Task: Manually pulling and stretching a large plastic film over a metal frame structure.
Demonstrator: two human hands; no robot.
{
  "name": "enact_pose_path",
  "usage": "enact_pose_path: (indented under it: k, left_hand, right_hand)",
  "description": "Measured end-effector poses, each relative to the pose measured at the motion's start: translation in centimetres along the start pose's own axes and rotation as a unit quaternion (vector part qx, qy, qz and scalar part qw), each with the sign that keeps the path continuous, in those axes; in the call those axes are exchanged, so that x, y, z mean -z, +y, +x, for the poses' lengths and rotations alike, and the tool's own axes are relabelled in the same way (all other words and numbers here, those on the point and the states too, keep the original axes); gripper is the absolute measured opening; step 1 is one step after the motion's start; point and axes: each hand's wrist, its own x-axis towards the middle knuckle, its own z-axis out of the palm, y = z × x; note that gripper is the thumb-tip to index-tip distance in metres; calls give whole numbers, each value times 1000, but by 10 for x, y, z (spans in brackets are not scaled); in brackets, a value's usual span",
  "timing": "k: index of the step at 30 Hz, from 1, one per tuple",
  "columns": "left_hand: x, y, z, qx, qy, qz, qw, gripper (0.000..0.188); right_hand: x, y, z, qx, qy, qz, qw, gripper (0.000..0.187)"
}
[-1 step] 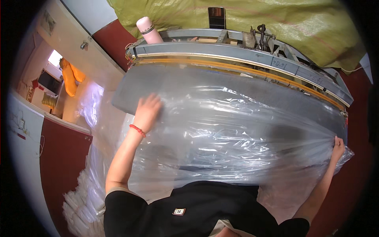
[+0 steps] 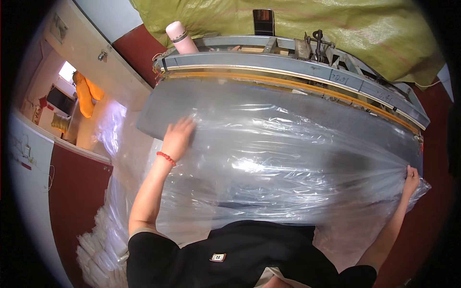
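Observation:
A wide sheet of clear plastic film (image 2: 288,165) lies wrinkled over a grey padded work surface (image 2: 165,103), draping down toward my body. My left hand (image 2: 177,138), with a red bead bracelet (image 2: 166,157) at the wrist, rests palm down near the left end of the film. Its fingers are extended and slightly blurred. At the far right, my right hand (image 2: 411,181) pinches the film's edge, and creases fan out leftward from that grip. Some film hangs past the right hand, beyond the surface's corner.
A metal frame (image 2: 288,61) with an orange strip (image 2: 269,78) runs along the far side. On it stand a pink bottle (image 2: 181,38) and a clamp-like metal fitting (image 2: 317,45). A phone (image 2: 263,22) lies against green woven sheeting (image 2: 206,17). Bunched plastic (image 2: 103,240) piles at lower left.
My left hand has shifted very slightly down and left. The film's creases and glints have changed a little; my right hand keeps its grip in the same place.

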Motion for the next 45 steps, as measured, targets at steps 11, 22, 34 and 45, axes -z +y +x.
enact_pose_path:
  k: [11,22,34,45]
  left_hand:
    - [-47,-5,60,27,20,-217,976,29]
    - [-82,-15,101,224,23,-204,953,24]
    - [-131,-31,120,301,102,-173,932,13]
    - [-183,-115,131,436,283,-337,785,21]
  right_hand:
    - [7,-3,1,-30,-20,-14,999,25]
    - [17,7,-1,-82,59,60,993,25]
    - [9,3,20,-176,108,122,971,23]
    - [-124,-55,87,-77,157,198,965,18]
